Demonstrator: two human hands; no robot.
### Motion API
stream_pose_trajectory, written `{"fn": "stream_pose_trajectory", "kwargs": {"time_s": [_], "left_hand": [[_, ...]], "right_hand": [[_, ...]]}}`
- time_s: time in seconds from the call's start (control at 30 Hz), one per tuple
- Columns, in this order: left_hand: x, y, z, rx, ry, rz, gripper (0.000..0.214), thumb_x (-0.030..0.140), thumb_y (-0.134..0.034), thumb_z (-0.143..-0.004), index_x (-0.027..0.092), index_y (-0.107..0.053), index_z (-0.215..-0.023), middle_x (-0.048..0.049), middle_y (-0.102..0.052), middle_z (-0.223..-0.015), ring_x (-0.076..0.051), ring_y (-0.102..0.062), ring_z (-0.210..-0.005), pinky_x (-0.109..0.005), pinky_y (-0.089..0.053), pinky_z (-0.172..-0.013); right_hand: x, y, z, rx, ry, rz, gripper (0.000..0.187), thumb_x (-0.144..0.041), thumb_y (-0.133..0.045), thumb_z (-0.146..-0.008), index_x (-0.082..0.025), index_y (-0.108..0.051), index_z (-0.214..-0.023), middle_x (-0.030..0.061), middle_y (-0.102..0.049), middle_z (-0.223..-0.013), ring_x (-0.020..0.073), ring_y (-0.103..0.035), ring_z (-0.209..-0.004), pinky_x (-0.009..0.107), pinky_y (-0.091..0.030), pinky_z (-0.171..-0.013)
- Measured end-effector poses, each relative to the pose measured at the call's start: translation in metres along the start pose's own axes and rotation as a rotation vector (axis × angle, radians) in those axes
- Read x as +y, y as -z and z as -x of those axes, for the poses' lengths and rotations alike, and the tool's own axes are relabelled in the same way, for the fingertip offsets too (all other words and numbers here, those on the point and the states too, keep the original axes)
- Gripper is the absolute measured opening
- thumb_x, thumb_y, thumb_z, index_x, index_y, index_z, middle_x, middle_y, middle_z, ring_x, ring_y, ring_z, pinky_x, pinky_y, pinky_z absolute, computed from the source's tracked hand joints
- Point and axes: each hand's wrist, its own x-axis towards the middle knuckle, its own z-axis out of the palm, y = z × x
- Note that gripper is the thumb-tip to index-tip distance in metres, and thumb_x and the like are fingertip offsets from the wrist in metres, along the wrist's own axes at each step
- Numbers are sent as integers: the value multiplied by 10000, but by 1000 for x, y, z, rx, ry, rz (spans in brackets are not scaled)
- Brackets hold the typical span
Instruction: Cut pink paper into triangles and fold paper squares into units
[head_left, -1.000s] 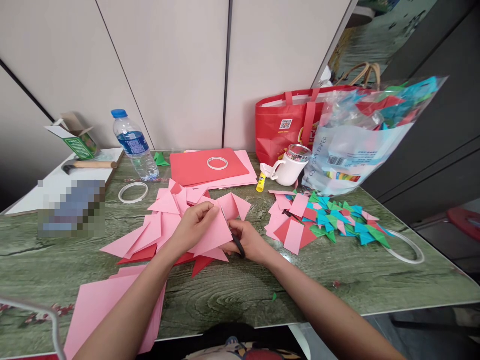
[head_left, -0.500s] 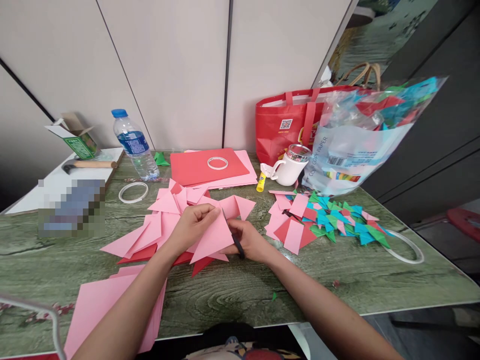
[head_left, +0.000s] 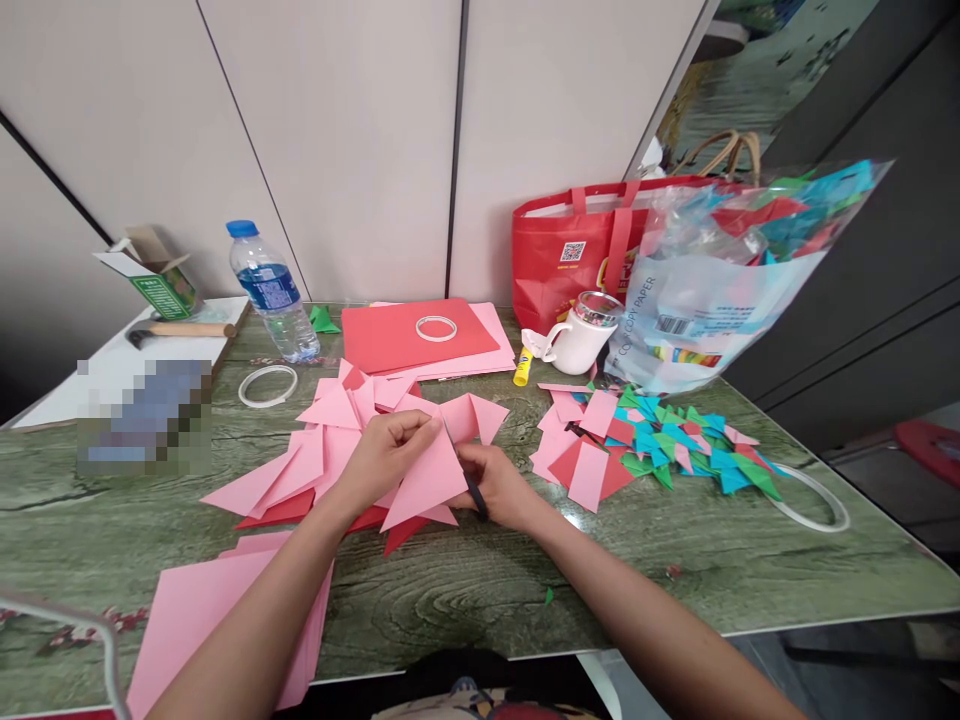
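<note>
My left hand (head_left: 394, 450) pinches the upper edge of a pink paper sheet (head_left: 426, 482), closed on it. Black-handled scissors (head_left: 475, 496) are gripped in my right hand (head_left: 499, 487), with their blade along the sheet's right edge; part of the blades is hidden by paper. A folded pink flap (head_left: 484, 412) stands up behind the blades. Under and behind my left hand lies a heap of pink and red cut papers (head_left: 285, 475). A stack of pink sheets (head_left: 202, 620) lies partly beneath my left forearm.
Small coloured scraps (head_left: 675, 440) lie to the right beside a white tape roll (head_left: 817, 500). Behind stand a white mug (head_left: 579, 340), a glue stick (head_left: 523, 367), a red bag (head_left: 547, 260) and a plastic bag (head_left: 690, 310). A bottle (head_left: 274, 300) and hammer (head_left: 184, 330) are left.
Hardly anything differs. The view has shifted very slightly, and both hands keep the same hold on the pink sheet and scissors.
</note>
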Motion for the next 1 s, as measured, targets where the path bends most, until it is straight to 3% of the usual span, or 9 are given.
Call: {"fn": "stream_pose_trajectory", "kwargs": {"time_s": [0.33,0.57,1.0], "left_hand": [[-1,0,1,-5,23,11,364,392,-461,-809,161,-395,-536,46,-315,-518,-61,-296,-464,-188,-215,-410],[0,-2,2,-86,-13,15,386,378,-454,-815,161,-348,-514,52,-290,-526,-59,-275,-474,-186,-200,-406],[1,-3,1,-83,-24,18,383,367,-449,-817,168,-317,-518,54,-277,-532,-63,-262,-480,-190,-199,-419]], "right_hand": [[7,-1,0,13,-28,-6,257,-242,-722,-536,-151,-501,-629,-63,-506,-470,88,-447,-420,197,-342,-413],[6,-1,-2,61,81,-8,232,-196,-720,-559,-144,-572,-731,-25,-616,-650,134,-561,-595,252,-447,-600],[10,-2,-3,75,54,-10,196,-229,-707,-569,-150,-579,-694,-46,-574,-553,138,-551,-564,236,-430,-531]]}}
